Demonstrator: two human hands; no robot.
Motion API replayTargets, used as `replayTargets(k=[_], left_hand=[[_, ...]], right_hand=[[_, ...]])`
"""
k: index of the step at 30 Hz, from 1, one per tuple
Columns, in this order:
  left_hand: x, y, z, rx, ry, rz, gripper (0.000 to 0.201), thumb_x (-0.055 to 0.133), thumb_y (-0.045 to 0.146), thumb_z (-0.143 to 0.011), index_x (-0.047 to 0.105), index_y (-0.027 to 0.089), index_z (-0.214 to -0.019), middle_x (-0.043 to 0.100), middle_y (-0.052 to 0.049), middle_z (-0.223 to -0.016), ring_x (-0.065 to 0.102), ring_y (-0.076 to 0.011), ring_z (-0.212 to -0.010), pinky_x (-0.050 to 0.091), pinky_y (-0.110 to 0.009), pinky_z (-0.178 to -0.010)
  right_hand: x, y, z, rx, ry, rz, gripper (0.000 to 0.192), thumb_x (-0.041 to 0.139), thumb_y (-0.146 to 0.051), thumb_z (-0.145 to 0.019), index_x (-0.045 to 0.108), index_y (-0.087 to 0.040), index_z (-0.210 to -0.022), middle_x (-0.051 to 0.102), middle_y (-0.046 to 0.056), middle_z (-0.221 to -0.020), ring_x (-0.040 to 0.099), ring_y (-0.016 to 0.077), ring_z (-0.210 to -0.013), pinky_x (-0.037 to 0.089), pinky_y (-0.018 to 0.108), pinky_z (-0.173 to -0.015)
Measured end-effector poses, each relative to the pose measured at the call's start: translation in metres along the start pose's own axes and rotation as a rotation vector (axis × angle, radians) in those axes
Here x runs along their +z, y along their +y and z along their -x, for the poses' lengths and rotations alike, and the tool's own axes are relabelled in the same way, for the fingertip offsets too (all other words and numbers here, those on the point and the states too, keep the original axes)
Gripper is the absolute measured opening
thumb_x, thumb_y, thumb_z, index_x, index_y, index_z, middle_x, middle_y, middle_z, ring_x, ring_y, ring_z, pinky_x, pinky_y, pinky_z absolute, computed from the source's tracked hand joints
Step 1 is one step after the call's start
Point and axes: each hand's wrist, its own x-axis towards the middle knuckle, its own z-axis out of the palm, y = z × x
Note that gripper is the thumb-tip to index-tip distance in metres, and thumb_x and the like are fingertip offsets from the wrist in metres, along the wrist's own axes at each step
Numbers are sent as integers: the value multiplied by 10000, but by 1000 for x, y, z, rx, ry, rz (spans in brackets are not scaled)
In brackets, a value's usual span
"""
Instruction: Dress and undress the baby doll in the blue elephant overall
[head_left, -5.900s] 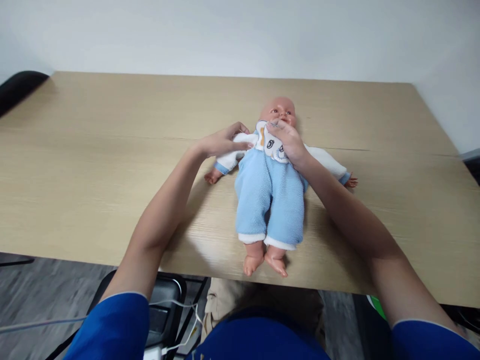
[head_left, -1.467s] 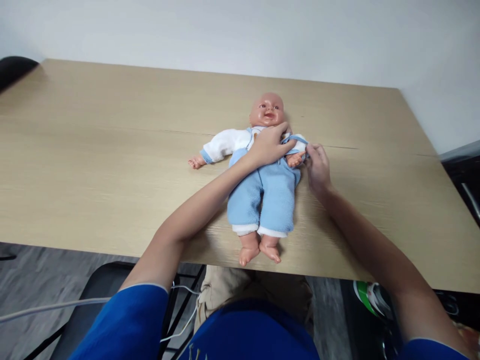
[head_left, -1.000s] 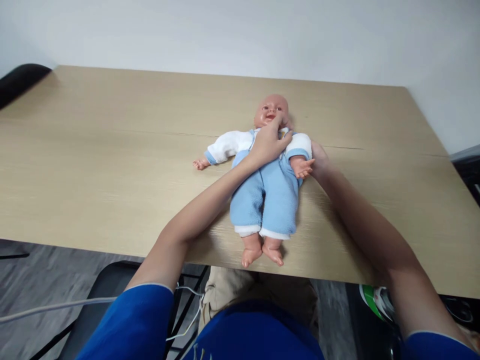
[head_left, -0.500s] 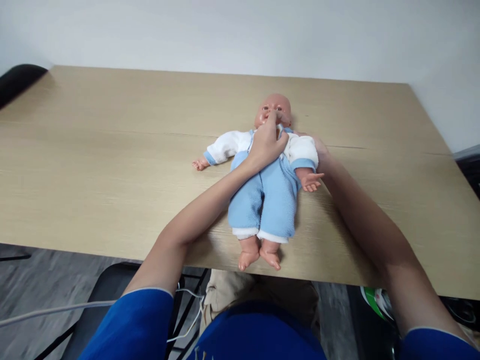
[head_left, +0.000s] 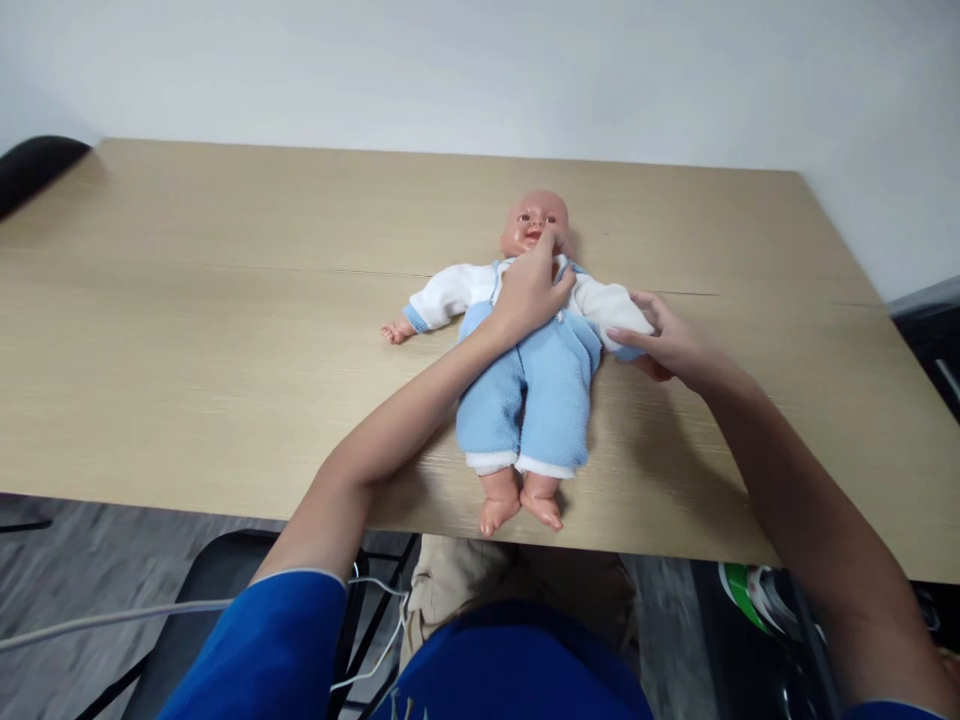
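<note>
A baby doll (head_left: 555, 400) lies face up on the wooden table, dressed in light blue overalls and a white top with blue cuffs. My left hand (head_left: 532, 290) is across its chest and grips the front of the clothes by the collar, with fingers reaching up to the chin. On the right side, the doll's sleeve (head_left: 611, 308) is between the thumb and fingers of my right hand (head_left: 667, 345), near the cuff. The doll's hand on that side is partly hidden behind my fingers. Its other arm lies stretched out to the left, and its bare feet point toward me.
The table (head_left: 225, 370) has a thin seam running across it, and its front edge is just below the doll's feet. A white wall rises behind. Dark chairs (head_left: 225, 590) stand at the left, with a pale cable (head_left: 112, 622) in front. A green and white container (head_left: 750, 598) is below the edge at right.
My right hand has come out from behind the doll's sleeve and now holds it near the cuff. That arm is moved outward. My left hand stays at the collar.
</note>
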Motion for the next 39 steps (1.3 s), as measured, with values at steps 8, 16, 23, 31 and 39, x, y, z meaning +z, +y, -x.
replayTargets(k=[8,16,23,31,39], left_hand=[[-17,-6,-10,63,-60,-32,181,642,311,-1130,771,249,-1240,848,-135,-1186,758,-349,-1264,554,-520,-1192],[-22,-11,-8,137,-54,-96,277,680,256,-1067,772,257,-1328,810,-175,-1364,649,-431,-1473,464,-654,-1313],[-18,-9,-3,149,-26,-151,269,665,310,-1110,760,269,-1359,783,-197,-1379,578,-474,-1527,391,-673,-1310],[-21,16,7,312,-191,-131,291,671,389,-1107,784,270,-1348,746,-180,-1537,589,-459,-1513,348,-658,-1341],[-12,15,12,390,-448,-148,237,676,432,-1049,762,216,-1089,828,-181,-1382,667,-436,-1406,371,-646,-1295]], right_hand=[[-51,37,-4,-65,176,71,792,1147,-852,-583,820,-306,-1056,880,65,-1038,820,302,-903,747,481,-804],[-19,27,16,-430,395,569,484,857,-639,-991,809,-257,-1285,838,201,-1420,748,487,-1429,496,811,-1341],[54,15,33,-264,-6,131,515,782,-768,-1097,763,-321,-1352,826,90,-1255,765,309,-1045,655,468,-907],[47,17,10,-165,-90,-52,760,830,-1000,-929,577,-296,-796,513,-12,-798,481,224,-771,499,401,-736],[56,28,10,-123,45,-83,669,960,-905,-884,674,-321,-1038,589,-38,-809,485,194,-676,405,341,-584]])
